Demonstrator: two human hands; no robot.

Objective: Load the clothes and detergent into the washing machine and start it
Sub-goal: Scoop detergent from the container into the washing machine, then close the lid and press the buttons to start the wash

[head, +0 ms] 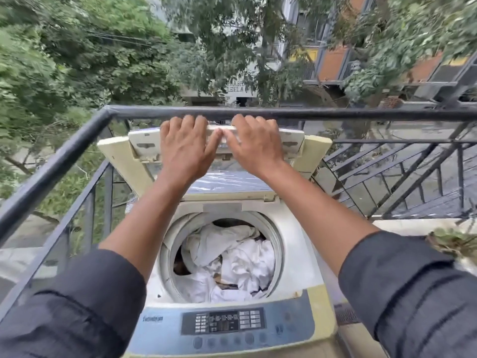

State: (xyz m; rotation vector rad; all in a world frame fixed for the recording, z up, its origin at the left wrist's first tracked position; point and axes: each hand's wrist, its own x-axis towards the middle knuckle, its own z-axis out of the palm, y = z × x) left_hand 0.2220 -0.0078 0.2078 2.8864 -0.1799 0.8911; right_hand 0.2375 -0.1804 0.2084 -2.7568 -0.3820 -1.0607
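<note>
A cream top-loading washing machine [296, 257] stands in front of me with its folding lid [144, 142] raised at the back. White clothes [240, 264] with some dark pieces fill the drum. My left hand [187, 146] and my right hand [254, 144] both grip the lid's top edge side by side, fingers curled over it. The control panel [223, 321] with its buttons lies along the front. No detergent is in view.
A black metal railing [335, 113] runs just behind the lid and down the left side [51, 174]. To the right is a white ledge [413, 224] with a small plant [451, 240]. Trees and buildings lie beyond.
</note>
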